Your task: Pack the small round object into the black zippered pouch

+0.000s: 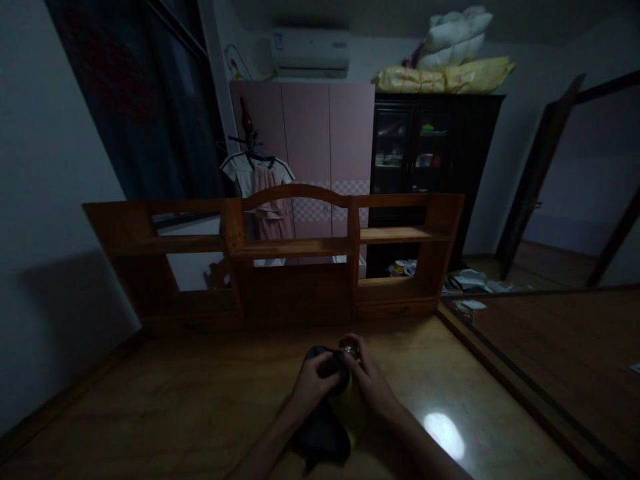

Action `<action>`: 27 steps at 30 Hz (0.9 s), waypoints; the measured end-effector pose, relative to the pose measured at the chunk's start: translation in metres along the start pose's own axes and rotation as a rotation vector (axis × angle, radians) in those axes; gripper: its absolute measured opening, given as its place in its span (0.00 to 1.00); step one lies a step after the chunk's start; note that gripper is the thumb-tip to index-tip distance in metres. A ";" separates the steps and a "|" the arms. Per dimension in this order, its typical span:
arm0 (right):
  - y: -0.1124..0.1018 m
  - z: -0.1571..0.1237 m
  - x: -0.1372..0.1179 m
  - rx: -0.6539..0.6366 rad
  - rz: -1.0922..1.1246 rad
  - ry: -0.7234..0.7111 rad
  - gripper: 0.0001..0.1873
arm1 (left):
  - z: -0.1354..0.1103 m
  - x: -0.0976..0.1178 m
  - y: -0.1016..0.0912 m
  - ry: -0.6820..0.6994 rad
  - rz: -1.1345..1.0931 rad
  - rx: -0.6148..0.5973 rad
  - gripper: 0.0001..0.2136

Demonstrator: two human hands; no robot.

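Clenching dark cloth (pixel 320 433) in left fingers (pixel 327 368), pinching yellowish bottle (pixel 351 408) with right fingers (pixel 359 363); risks tipping onto surface (pixel 200 400) beneath, given dimness.

Wooden shelf unit (pixel 295 260), pink wardrobe (pixel 320 133), dark cabinet (pixel 430 153), air conditioner (pixel 310 52)
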State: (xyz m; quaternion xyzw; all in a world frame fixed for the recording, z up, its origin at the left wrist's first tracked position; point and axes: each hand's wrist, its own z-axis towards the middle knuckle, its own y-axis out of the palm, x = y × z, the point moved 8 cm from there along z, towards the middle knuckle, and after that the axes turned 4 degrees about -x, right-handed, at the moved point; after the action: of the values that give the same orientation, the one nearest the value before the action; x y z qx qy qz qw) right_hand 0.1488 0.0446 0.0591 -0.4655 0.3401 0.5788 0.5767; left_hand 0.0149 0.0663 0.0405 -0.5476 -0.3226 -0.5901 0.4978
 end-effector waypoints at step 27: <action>0.000 0.000 0.001 0.064 0.098 0.068 0.24 | -0.003 -0.002 0.005 0.030 0.069 -0.024 0.13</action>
State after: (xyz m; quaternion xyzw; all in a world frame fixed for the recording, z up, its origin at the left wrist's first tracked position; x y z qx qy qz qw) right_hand 0.1487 0.0446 0.0581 -0.4489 0.4003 0.5790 0.5505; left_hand 0.0190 0.0626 0.0373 -0.5555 -0.2888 -0.5844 0.5162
